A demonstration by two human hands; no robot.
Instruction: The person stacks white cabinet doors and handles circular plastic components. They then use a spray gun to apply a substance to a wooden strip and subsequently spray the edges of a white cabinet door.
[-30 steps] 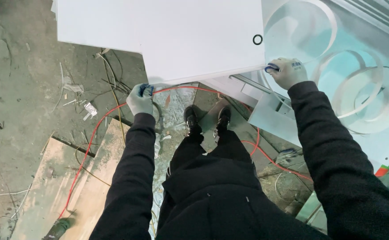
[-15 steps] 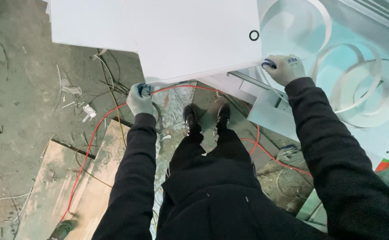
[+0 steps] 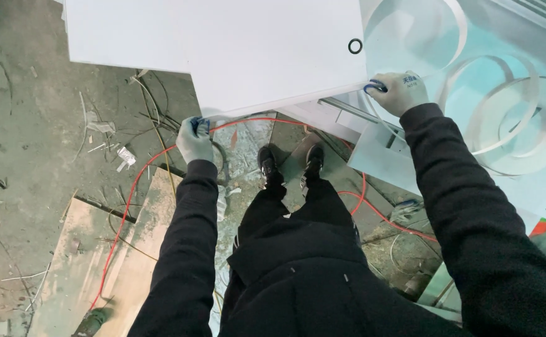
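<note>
Both gloved hands, left hand (image 3: 194, 138) and right hand (image 3: 399, 91), gripped the white panel (image 3: 248, 50) by its near edge. Below lay a littered concrete floor (image 3: 23, 125), red cable (image 3: 137, 187) and wooden boards (image 3: 86, 262).

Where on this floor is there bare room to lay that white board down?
The barest patch is the grey concrete at far left, beyond the wire scraps. Elsewhere it is crowded: wooden planks and a red cable lower left, white sheets and cut rings on the right. Both hands, left and right, grip the board.
</note>
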